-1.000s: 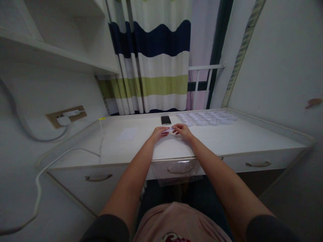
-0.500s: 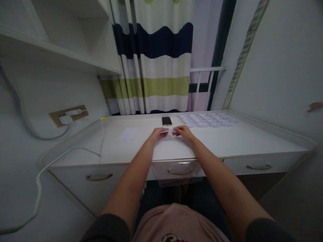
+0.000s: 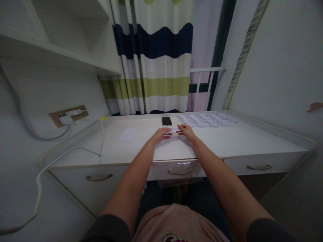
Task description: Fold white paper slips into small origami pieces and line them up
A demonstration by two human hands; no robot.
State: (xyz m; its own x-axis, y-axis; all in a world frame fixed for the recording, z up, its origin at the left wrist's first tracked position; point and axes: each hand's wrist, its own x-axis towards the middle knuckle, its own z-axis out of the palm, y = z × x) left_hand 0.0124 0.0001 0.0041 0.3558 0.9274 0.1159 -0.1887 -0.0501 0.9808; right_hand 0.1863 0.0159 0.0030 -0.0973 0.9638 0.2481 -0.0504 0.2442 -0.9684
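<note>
Between my two hands, just above the white desk, is a narrow strip of folded white paper [image 3: 174, 129]. My left hand [image 3: 162, 134] is closed on its left end, thumb on top and fingers beneath. At the other end my right hand [image 3: 186, 131] pinches the paper between thumb and fingers. The fine folds of the paper are too small to make out. Just beyond my hands lies a dark phone [image 3: 167, 121]. Rows of small folded white paper pieces [image 3: 208, 119] spread over the back right of the desk, a little past my right hand.
A flat stack of white paper [image 3: 128, 134] lies left of my hands on the desk [image 3: 242, 139]. A white cable [image 3: 75, 148] crosses the desk's left side. Clear plastic [image 3: 176, 173] hangs over the middle drawer. A shelf [image 3: 75, 60] overhangs at the upper left.
My hands have moved slightly apart, the right one a little to the right and up. More of the paper strip shows between them, and it tilts now.
</note>
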